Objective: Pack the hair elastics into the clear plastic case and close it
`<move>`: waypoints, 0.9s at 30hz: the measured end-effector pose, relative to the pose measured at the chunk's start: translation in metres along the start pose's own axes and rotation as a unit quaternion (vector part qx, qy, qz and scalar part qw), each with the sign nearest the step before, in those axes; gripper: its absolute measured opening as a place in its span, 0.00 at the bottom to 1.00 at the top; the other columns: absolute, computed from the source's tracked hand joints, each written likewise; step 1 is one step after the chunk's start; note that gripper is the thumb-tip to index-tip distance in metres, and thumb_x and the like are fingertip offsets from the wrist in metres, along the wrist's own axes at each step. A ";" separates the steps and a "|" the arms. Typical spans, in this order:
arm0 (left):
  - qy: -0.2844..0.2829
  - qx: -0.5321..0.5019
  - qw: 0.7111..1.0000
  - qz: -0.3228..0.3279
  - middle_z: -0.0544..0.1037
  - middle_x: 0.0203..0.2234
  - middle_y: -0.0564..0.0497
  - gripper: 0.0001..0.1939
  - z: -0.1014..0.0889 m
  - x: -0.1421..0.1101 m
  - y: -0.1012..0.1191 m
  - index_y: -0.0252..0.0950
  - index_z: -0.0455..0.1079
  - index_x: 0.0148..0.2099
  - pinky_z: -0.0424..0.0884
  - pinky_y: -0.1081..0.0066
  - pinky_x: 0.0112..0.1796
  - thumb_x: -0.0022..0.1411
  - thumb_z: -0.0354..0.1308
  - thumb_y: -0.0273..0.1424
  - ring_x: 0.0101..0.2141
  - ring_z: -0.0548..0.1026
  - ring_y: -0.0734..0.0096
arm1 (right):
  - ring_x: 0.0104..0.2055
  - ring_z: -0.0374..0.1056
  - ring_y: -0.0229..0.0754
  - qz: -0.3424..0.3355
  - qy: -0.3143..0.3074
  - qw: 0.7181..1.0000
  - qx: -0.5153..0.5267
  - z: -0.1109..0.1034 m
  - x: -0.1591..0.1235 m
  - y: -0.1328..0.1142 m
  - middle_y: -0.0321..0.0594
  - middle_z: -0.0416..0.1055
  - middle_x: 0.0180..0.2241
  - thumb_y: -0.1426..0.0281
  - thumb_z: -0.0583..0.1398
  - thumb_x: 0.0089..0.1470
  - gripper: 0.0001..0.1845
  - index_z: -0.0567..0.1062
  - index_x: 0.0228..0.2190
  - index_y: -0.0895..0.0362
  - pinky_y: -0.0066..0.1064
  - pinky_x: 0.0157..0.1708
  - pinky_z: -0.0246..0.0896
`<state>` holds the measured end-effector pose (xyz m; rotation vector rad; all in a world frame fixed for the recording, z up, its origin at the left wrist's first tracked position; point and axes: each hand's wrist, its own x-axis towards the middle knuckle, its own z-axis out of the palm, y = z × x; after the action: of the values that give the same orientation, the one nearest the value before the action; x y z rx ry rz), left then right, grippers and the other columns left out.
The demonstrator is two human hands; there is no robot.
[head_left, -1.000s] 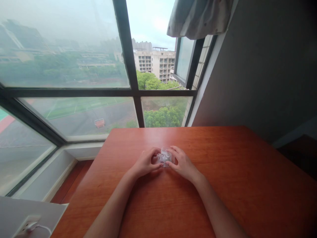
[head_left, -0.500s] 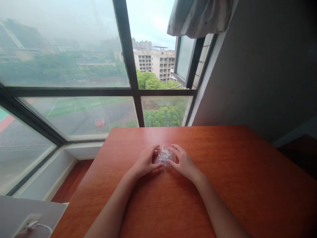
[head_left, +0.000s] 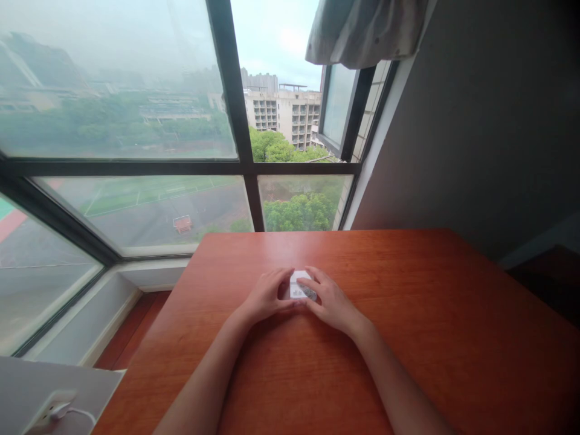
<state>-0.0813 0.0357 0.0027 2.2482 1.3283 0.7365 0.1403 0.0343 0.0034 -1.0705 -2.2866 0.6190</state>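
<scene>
Between my hands, near the middle of the red-brown wooden table [head_left: 299, 374], is a small, flat, clear-and-white box-like piece [head_left: 296, 283]. Its top looks white, with faint grey marks near the front edge; I cannot make out its exact kind. My left hand [head_left: 267, 295] curls around its left side, thumb at the front and fingers at the back. From the right, my right hand [head_left: 333, 299] grips it, with the thumb near the front edge and a finger reaching over the top. The fingers hide its right part.
Beyond the table stand large windows with a dark frame [head_left: 248, 168], one pane open at the right. A grey curtain [head_left: 362, 33] hangs above it. A grey wall [head_left: 475, 139] rises on the right. At lower left, a plug [head_left: 58, 412] sits in a wall socket.
The piece looked clear with patterned details before; now a white surface shows on top. My right hand has shifted slightly, a finger now lying over it. My left hand has barely moved.
</scene>
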 end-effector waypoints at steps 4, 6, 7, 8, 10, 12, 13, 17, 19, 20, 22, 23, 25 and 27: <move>-0.004 -0.008 1.000 0.008 0.74 0.48 0.45 0.35 -0.002 0.001 0.002 0.40 0.62 0.59 0.67 0.61 0.48 0.51 0.66 0.44 0.46 0.73 0.58 | 0.62 0.56 0.51 0.004 -0.007 1.000 0.009 -0.002 0.000 0.001 0.48 0.58 0.61 0.64 0.61 0.55 0.23 0.71 0.53 0.51 0.46 0.59 0.53; -0.005 -0.009 1.000 0.012 0.74 0.47 0.46 0.35 -0.002 0.001 0.002 0.39 0.62 0.58 0.68 0.63 0.47 0.51 0.67 0.44 0.45 0.73 0.59 | 0.61 0.56 0.51 0.007 -0.013 1.000 0.012 -0.004 0.000 0.001 0.47 0.58 0.61 0.64 0.60 0.56 0.23 0.71 0.53 0.51 0.45 0.59 0.54; -0.006 -0.009 1.000 0.013 0.74 0.46 0.46 0.35 -0.002 0.001 0.002 0.39 0.62 0.58 0.68 0.63 0.46 0.51 0.67 0.44 0.44 0.73 0.59 | 0.61 0.57 0.50 0.008 -0.016 1.000 0.014 -0.005 0.000 0.001 0.47 0.58 0.61 0.64 0.60 0.56 0.23 0.71 0.54 0.51 0.45 0.59 0.54; -0.006 -0.007 1.000 0.013 0.74 0.46 0.46 0.35 -0.002 0.001 0.002 0.39 0.62 0.58 0.68 0.63 0.45 0.51 0.66 0.44 0.44 0.73 0.60 | 0.61 0.57 0.50 0.009 -0.018 1.000 0.016 -0.005 0.000 0.001 0.48 0.58 0.61 0.65 0.60 0.56 0.23 0.71 0.54 0.52 0.44 0.59 0.54; -0.005 -0.006 1.000 0.012 0.75 0.45 0.46 0.35 -0.002 0.001 0.002 0.39 0.63 0.58 0.68 0.63 0.45 0.51 0.67 0.44 0.43 0.73 0.60 | 0.61 0.58 0.49 0.010 -0.018 1.000 0.021 -0.006 0.000 0.002 0.48 0.58 0.60 0.65 0.60 0.56 0.23 0.71 0.54 0.52 0.43 0.59 0.54; -0.007 -0.008 1.000 0.013 0.75 0.44 0.46 0.34 -0.003 0.001 0.004 0.39 0.63 0.57 0.68 0.63 0.45 0.51 0.66 0.45 0.43 0.73 0.60 | 0.60 0.58 0.49 0.009 -0.014 0.999 0.027 -0.005 0.001 0.003 0.48 0.59 0.60 0.65 0.61 0.55 0.23 0.71 0.53 0.52 0.43 0.59 0.55; -0.008 -0.010 1.000 0.013 0.74 0.45 0.46 0.33 -0.004 0.001 0.004 0.39 0.63 0.57 0.68 0.63 0.45 0.52 0.65 0.45 0.43 0.73 0.60 | 0.60 0.58 0.49 0.009 -0.012 0.999 0.032 -0.005 0.001 0.004 0.47 0.59 0.60 0.65 0.61 0.55 0.23 0.72 0.53 0.52 0.43 0.59 0.55; -0.014 -0.015 1.000 0.005 0.74 0.46 0.45 0.31 -0.006 0.001 0.008 0.39 0.64 0.57 0.67 0.62 0.46 0.55 0.62 0.46 0.44 0.73 0.60 | 0.59 0.60 0.49 0.013 -0.002 0.998 0.059 -0.003 0.001 0.005 0.46 0.61 0.59 0.67 0.63 0.53 0.23 0.73 0.52 0.50 0.43 0.59 0.55; -0.015 -0.019 1.000 0.003 0.75 0.46 0.45 0.31 -0.007 0.002 0.009 0.39 0.64 0.58 0.68 0.61 0.47 0.55 0.63 0.46 0.44 0.73 0.59 | 0.60 0.60 0.48 0.018 0.003 0.997 0.077 -0.003 0.002 0.006 0.45 0.62 0.58 0.69 0.63 0.51 0.24 0.73 0.51 0.50 0.43 0.59 0.55; -0.014 -0.021 1.000 0.003 0.74 0.47 0.45 0.32 -0.007 0.002 0.009 0.39 0.64 0.58 0.67 0.61 0.47 0.55 0.63 0.46 0.44 0.73 0.59 | 0.59 0.60 0.48 0.021 0.005 0.996 0.086 -0.003 0.003 0.007 0.45 0.62 0.58 0.69 0.64 0.51 0.24 0.73 0.51 0.50 0.42 0.59 0.55; -0.014 -0.025 1.000 0.002 0.74 0.48 0.45 0.32 -0.006 0.002 0.009 0.39 0.64 0.58 0.67 0.61 0.48 0.55 0.63 0.45 0.45 0.72 0.59 | 0.59 0.60 0.47 0.029 0.009 0.994 0.107 -0.002 0.004 0.010 0.45 0.62 0.57 0.70 0.65 0.48 0.26 0.73 0.51 0.51 0.41 0.59 0.55; -0.014 -0.027 1.000 0.002 0.74 0.48 0.45 0.31 -0.006 0.002 0.009 0.40 0.64 0.58 0.67 0.62 0.48 0.55 0.63 0.45 0.46 0.72 0.59 | 0.59 0.61 0.47 0.033 0.013 0.992 0.118 -0.001 0.004 0.011 0.45 0.63 0.57 0.70 0.66 0.47 0.27 0.73 0.51 0.51 0.41 0.59 0.55; -0.013 -0.027 1.000 -0.002 0.74 0.48 0.45 0.31 -0.005 0.002 0.008 0.40 0.64 0.58 0.67 0.62 0.48 0.54 0.64 0.44 0.46 0.72 0.59 | 0.58 0.61 0.48 0.037 0.017 0.990 0.135 0.000 0.004 0.014 0.44 0.63 0.55 0.70 0.67 0.45 0.28 0.73 0.50 0.51 0.41 0.59 0.55; -0.012 -0.026 1.000 -0.002 0.74 0.48 0.45 0.31 -0.006 0.002 0.008 0.40 0.64 0.57 0.67 0.61 0.48 0.53 0.64 0.44 0.46 0.72 0.58 | 0.58 0.61 0.48 0.037 0.017 0.989 0.143 -0.001 0.004 0.016 0.44 0.63 0.55 0.69 0.67 0.44 0.28 0.74 0.49 0.52 0.41 0.59 0.55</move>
<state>-0.0788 0.0345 0.0120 2.2073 1.2869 0.7319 0.1477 0.0470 -0.0049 -1.0200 -2.0593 0.9201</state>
